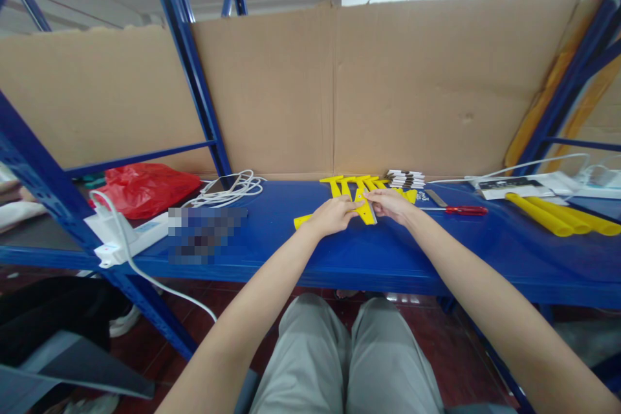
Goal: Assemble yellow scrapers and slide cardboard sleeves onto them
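Over the blue shelf top, my left hand [334, 215] is closed on a yellow scraper-like piece [367, 211] with a yellow handle [301, 221] that sticks out to the left. From the other side, my right hand [392, 204] pinches the same piece near its metallic edge. Just behind my hands lie several yellow parts [334, 185] in a row. A stack of small black-and-white packets [406, 178] is at the back. To the right of my right hand rests a screwdriver with a red handle [466, 210].
Yellow tubes [548, 215] lie on the right by a white box [514, 187]. On the left are a red plastic bag [148, 189], coiled white cable [233, 189] and a power strip [150, 231]. Cardboard [272, 97] stands behind. Part of another person shows at far left.
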`<state>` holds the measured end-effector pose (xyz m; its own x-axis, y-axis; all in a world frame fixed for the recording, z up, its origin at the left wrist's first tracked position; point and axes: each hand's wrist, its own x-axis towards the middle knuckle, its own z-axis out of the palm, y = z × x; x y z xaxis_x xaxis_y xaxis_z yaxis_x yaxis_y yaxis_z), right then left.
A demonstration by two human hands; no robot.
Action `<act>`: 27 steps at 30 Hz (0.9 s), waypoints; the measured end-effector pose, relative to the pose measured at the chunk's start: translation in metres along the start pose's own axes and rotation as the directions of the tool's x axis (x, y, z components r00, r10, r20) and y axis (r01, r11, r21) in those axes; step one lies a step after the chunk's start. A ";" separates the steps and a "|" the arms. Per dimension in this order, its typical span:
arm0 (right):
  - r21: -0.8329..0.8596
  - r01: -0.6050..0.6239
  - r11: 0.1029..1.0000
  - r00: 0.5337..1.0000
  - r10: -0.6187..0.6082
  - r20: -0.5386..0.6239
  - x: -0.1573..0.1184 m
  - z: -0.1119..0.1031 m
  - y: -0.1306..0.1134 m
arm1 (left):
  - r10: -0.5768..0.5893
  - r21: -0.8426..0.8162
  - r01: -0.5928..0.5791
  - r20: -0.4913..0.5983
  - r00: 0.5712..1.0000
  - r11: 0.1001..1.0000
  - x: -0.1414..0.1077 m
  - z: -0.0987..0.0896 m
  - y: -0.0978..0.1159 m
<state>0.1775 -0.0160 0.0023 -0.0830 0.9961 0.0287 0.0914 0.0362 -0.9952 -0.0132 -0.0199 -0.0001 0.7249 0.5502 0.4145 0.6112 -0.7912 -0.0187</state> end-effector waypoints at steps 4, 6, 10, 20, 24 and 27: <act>0.037 -0.009 0.999 1.000 0.009 -0.001 -0.001 0.000 -0.003 | -0.066 -0.006 0.066 -0.004 0.998 0.998 0.002 0.000 0.000; 0.044 -0.034 0.998 0.999 0.032 0.034 -0.003 -0.001 -0.005 | -0.085 -0.008 0.085 -0.022 0.996 0.996 0.002 0.000 0.000; 0.007 -0.072 0.997 0.989 0.071 0.128 -0.009 -0.001 -0.010 | -0.126 0.024 0.127 -0.039 0.991 0.992 0.001 -0.001 -0.002; -0.004 -0.005 1.000 0.996 0.006 0.091 -0.006 0.003 -0.005 | -0.094 0.038 0.098 -0.101 0.990 0.994 0.001 0.004 -0.009; -0.021 0.022 1.000 0.995 -0.020 0.095 -0.005 0.002 -0.005 | -0.082 0.010 0.084 -0.134 0.988 0.996 0.001 0.008 -0.012; -0.039 0.034 0.999 0.995 -0.030 0.098 -0.006 0.003 -0.006 | -0.096 0.030 0.100 -0.120 0.988 0.994 0.000 0.007 -0.010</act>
<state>0.1748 -0.0226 0.0075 -0.1826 0.9820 0.0488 0.1275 0.0729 -0.9892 -0.0169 -0.0100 -0.0061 0.6193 0.5875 0.5209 0.6902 -0.7236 -0.0045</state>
